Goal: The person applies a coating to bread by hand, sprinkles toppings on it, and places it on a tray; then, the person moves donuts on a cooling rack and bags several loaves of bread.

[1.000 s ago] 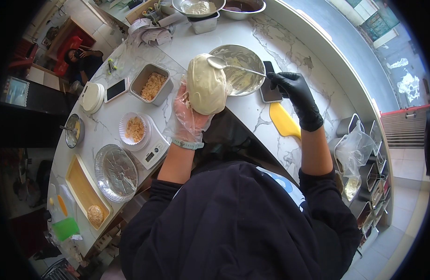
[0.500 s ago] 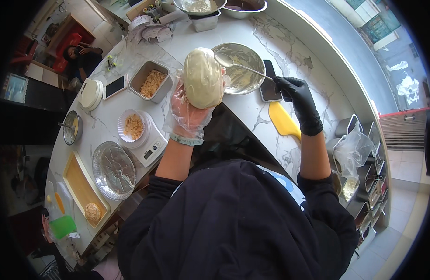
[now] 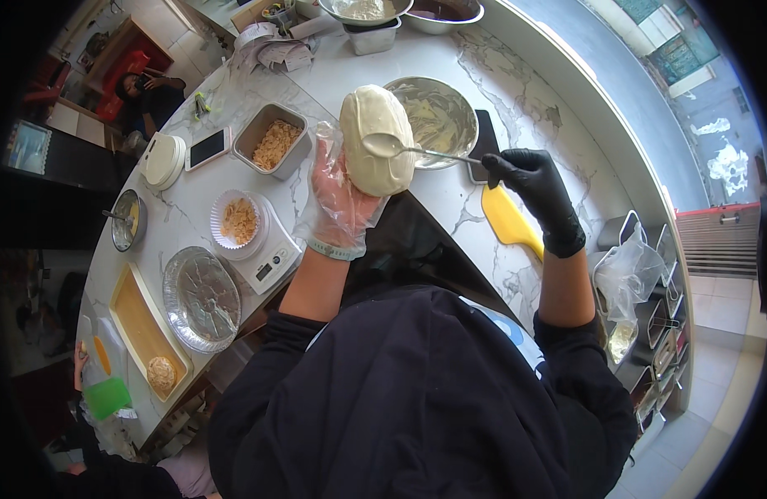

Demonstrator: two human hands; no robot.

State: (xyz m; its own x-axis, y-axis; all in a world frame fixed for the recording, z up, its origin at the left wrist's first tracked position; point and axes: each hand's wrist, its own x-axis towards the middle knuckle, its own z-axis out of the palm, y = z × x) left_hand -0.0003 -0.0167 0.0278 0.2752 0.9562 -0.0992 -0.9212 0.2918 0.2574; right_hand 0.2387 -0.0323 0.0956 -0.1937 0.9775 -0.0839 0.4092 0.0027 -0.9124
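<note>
In a clear plastic glove, my left hand (image 3: 338, 187) holds up an oval bun (image 3: 375, 112) coated in pale cream, its palm and fingers around the left side and underneath. My right hand (image 3: 529, 183), gloved in black, grips the end of a long metal spoon (image 3: 446, 155). The spoon's bowl lies against the cream on the bun's face. Behind the bun stands a steel mixing bowl (image 3: 450, 108) smeared with the same cream; the bun hides part of its left side. A yellow spatula (image 3: 510, 223) rests on the counter below my right hand.
To the left are a metal tin of flakes (image 3: 275, 145), a paper cup of flakes (image 3: 238, 219) on a white scale (image 3: 271, 262), a foil pan (image 3: 202, 299) and a tray (image 3: 142, 324) with a coated ball. A phone (image 3: 485, 137) lies beside the bowl. Another person (image 3: 155, 100) is far left.
The spoon has swung down from the bun's upper right edge onto its face. My right hand has lowered slightly, and the bun has shifted a little to the right.
</note>
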